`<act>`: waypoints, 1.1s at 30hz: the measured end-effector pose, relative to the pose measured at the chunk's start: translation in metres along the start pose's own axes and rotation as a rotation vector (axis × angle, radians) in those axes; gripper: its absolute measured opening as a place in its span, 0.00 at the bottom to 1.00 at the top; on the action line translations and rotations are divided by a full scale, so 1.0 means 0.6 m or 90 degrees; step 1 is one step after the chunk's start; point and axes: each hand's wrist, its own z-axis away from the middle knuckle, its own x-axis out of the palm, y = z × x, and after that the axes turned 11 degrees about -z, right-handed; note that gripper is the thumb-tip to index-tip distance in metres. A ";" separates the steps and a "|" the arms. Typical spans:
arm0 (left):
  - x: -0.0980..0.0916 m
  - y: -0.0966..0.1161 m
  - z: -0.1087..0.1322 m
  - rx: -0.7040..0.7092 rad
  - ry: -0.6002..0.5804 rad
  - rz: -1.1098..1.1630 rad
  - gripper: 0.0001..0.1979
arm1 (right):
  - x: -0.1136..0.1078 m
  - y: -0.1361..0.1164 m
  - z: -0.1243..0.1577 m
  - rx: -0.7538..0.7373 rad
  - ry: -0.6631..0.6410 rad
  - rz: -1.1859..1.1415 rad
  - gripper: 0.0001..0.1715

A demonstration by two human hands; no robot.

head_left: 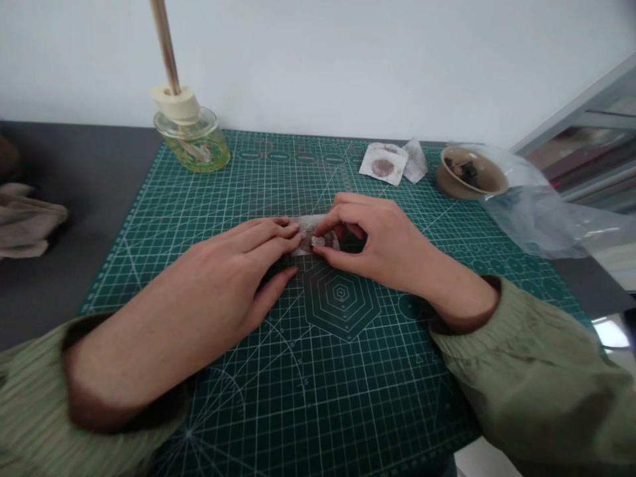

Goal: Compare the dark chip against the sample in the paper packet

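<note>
Left hand [238, 268] lay flat and low, its fingers [278, 238] pressed together with the tips on the left end of a narrow off-white paper strip [304, 228]; it was not pinching. Right hand [370, 238] was arched above the strip's right end, thumb and forefinger closed on it in a pinch. The strip lay crosswise between the two hands, on the mat and touching both, with a brownish mark showing through it near the right fingertips. Its exact contents were hidden by the fingers.

Beneath everything was a dark green cutting mat [322, 397] with a white grid and a printed hexagon. Olive ribbed sleeves with brown cuffs [527, 371] covered both forearms.

Farther out on the mat stood a tan ceramic bowl [450, 182] holding dark lumps [467, 173], and beside it lay two brown-stained paper squares [383, 163]. A crumpled clear plastic bag [534, 212] lay against the bowl. At the far left corner of the mat stood a glass diffuser bottle with yellow-green liquid [193, 146], a cream collar and a wooden stick. A folded grey-beige cloth [24, 222] lay on the dark grey tabletop [84, 179], left of the mat.
</note>
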 end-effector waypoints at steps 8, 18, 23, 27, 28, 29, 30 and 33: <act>0.002 -0.002 0.001 0.006 0.001 -0.015 0.22 | 0.004 0.002 -0.002 -0.002 0.015 -0.002 0.03; -0.001 -0.003 0.000 0.012 -0.002 -0.021 0.21 | 0.003 0.002 -0.001 0.006 0.014 -0.005 0.03; 0.001 -0.004 0.000 0.009 -0.008 -0.006 0.22 | 0.001 0.005 0.001 0.018 0.019 0.006 0.04; -0.001 -0.005 -0.001 0.002 -0.011 0.007 0.21 | 0.006 0.004 -0.002 -0.002 0.030 -0.014 0.04; -0.001 -0.005 -0.001 0.002 -0.011 0.004 0.21 | 0.006 0.003 -0.001 -0.008 0.023 -0.026 0.05; -0.002 -0.005 -0.001 0.004 -0.013 0.000 0.22 | 0.005 0.002 0.001 -0.010 0.014 -0.034 0.05; -0.002 -0.006 -0.001 0.008 -0.014 -0.004 0.22 | 0.004 0.003 0.003 -0.006 0.009 -0.034 0.05; -0.001 -0.006 -0.001 0.014 -0.010 -0.001 0.22 | -0.002 0.009 0.004 0.017 0.019 0.001 0.04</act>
